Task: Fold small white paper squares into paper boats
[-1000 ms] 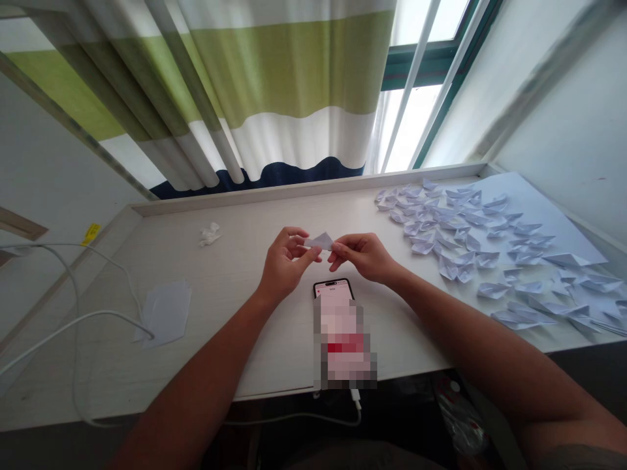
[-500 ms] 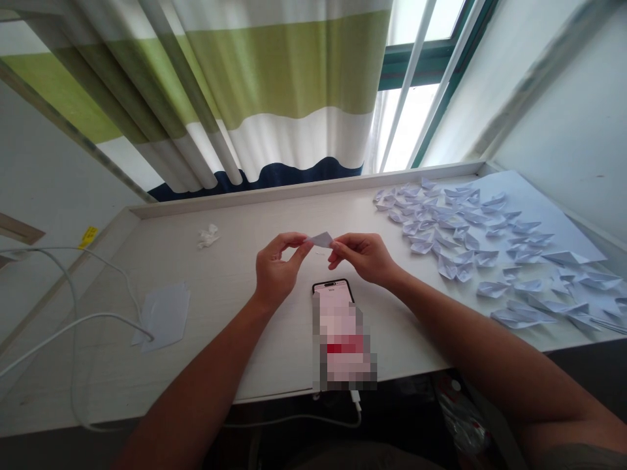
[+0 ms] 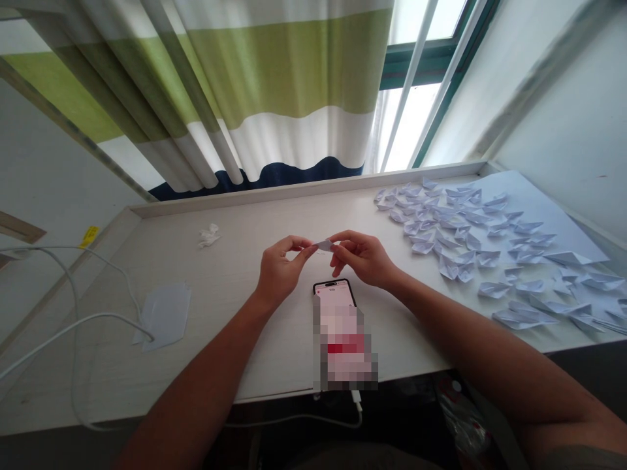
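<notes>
A small folded piece of white paper (image 3: 324,245) is held between both hands above the desk. My left hand (image 3: 283,266) pinches its left end with thumb and forefinger. At its right end, my right hand (image 3: 361,258) grips it between thumb and fingers, the lower fingers curled beneath. Parts of the paper are hidden by the fingertips. Just below the hands lies a phone (image 3: 334,290) with a lit pinkish screen, partly pixelated.
Many folded paper boats (image 3: 455,222) cover the right side of the white desk (image 3: 220,352), some near a large white sheet (image 3: 531,196). On the left are a crumpled tissue (image 3: 209,235), flat papers (image 3: 166,314) and white cables (image 3: 98,318). A curtain (image 3: 294,72) hangs behind.
The paper looks flatter and narrower between my fingers, its pointed top no longer showing. Both hands have drawn slightly closer together, the left one shifting a little right.
</notes>
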The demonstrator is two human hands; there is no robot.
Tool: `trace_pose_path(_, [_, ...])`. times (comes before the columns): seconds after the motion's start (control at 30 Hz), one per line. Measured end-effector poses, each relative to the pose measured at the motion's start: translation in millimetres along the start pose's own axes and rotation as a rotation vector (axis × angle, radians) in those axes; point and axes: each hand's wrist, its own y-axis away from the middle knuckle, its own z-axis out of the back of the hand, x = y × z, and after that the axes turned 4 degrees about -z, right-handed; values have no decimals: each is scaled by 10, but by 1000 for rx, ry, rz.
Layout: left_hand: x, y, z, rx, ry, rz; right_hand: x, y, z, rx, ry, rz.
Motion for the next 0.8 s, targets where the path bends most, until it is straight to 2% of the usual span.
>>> trace_pose_path(0.2, [-20,-24,24,82,109,4,35,-5,11,-8,10,-24])
trace_pose_path(0.3, [-13,-33,8,66,279,95,54,-7,7,7,21,-23])
trace_pose_path(0.4, [-24,-32,-10,104,393,179,48,-6,-6,5,28,-24])
trace_pose_path(0.5, [-63,-28,-14,118,419,197,26,-11,-14,-7,-17,-53])
trace_pose_path(0.67, [-111,-35,-3,89,426,209,17,-25,-4,59,-97,-114])
trace_pose_path(0.8, [-78,-51,-6,92,440,207,32,-25,5,30,-92,-74])
